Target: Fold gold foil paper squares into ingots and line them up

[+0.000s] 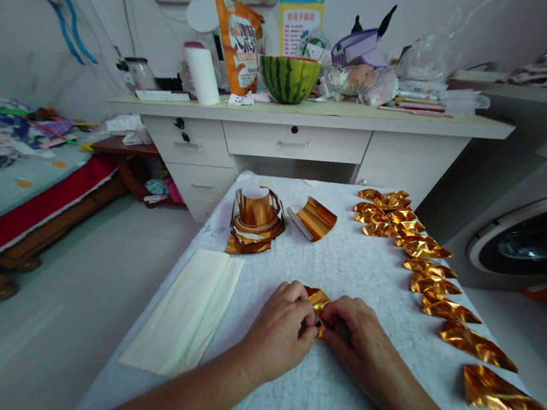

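Note:
Between my two hands is a piece of gold foil paper (316, 299), partly covered by my fingers. My left hand (285, 327) pinches its left side, fingers curled. On its right side my right hand (355, 333) grips it between thumb and fingers. Farther up the cloth-covered table lie a curled stack of gold foil sheets (255, 219) and a smaller curved bundle of gold foil (316, 220). Several folded gold foil pieces (454, 340) run in a line along the table's right side. A flat pale paper sheet (183, 314) rests left of my hands.
The table (257, 404) has a light blue cloth. Behind it stands a white desk (292, 141) bearing half a watermelon (288, 79), an orange snack bag (236, 45) and a white roll (202, 75). A washing machine (522, 191) is at right, a bed (27, 199) at left.

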Demonstrator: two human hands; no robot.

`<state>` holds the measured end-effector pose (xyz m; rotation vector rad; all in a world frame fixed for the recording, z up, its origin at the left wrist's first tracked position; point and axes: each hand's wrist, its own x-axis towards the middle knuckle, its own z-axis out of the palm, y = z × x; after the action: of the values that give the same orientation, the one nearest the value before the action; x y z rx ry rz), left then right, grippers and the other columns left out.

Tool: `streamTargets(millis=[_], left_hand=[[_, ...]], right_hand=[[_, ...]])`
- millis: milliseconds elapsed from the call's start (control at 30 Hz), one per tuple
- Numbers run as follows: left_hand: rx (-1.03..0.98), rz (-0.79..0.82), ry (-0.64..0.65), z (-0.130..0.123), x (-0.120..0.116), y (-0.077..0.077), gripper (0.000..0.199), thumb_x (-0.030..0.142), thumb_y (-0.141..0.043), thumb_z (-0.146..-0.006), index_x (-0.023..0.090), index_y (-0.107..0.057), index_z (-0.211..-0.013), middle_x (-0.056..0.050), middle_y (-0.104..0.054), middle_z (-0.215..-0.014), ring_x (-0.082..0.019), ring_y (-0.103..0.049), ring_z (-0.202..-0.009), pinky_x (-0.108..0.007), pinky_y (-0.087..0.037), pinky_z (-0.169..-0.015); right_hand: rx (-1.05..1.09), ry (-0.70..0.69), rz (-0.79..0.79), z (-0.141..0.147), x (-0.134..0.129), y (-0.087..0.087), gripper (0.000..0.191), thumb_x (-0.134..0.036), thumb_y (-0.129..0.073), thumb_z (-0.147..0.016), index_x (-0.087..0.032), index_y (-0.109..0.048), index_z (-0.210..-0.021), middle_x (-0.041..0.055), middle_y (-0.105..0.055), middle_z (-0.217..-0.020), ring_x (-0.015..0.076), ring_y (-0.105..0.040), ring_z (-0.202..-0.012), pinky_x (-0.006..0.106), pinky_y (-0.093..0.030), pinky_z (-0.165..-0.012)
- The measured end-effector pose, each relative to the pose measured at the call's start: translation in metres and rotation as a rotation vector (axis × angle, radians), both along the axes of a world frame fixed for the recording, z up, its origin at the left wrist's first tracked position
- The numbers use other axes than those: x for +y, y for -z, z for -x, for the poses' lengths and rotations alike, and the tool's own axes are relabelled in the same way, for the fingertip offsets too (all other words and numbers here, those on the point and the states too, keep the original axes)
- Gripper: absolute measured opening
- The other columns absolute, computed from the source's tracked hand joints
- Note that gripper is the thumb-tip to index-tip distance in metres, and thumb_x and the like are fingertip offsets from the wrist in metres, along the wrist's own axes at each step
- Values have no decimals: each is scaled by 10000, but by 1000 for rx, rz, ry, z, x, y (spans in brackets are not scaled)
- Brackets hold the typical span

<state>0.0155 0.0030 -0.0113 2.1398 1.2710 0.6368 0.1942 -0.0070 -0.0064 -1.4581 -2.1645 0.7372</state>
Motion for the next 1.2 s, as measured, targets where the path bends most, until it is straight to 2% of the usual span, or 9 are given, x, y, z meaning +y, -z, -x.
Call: streamTargets(millis=[333,667,900,1200], left_hand=[[-29,9,-7,1,0,2,157,45,-555,-720,187,-492,-744,-14,-498,-923,-188,-473,-947,-328,-400,-829],[-17,23,13,2,0,2,133,71,-595,-774,185,-527,-763,-15,-505,-944,-191,-476,-963,-332,-402,-845],[-30,28,81,8,1,-1,165,29,-569,-783,189,-552,-817,-17,-517,-983,-184,-480,-981,-329,-406,-877],[-2,28,108,11,3,-3,165,36,-564,-801,192,-556,-851,-22,-522,-1006,-189,-478,-1004,-338,-408,-909]], right_hand=[[-17,12,-80,2,-1,15,164,-99,-566,-784,-197,-567,-915,25,-612,-826,213,-529,-786,350,-357,-711],[-77,12,-86,6,-4,10,112,-133,-568,-829,-207,-544,-911,24,-603,-850,221,-505,-807,349,-319,-714],[-106,17,-84,9,-5,10,62,-162,-547,-859,-210,-531,-893,25,-586,-850,219,-493,-807,346,-316,-711],[-165,65,-89,16,-7,11,49,-188,-542,-878,-218,-516,-905,32,-584,-880,235,-486,-830,360,-311,-717]])
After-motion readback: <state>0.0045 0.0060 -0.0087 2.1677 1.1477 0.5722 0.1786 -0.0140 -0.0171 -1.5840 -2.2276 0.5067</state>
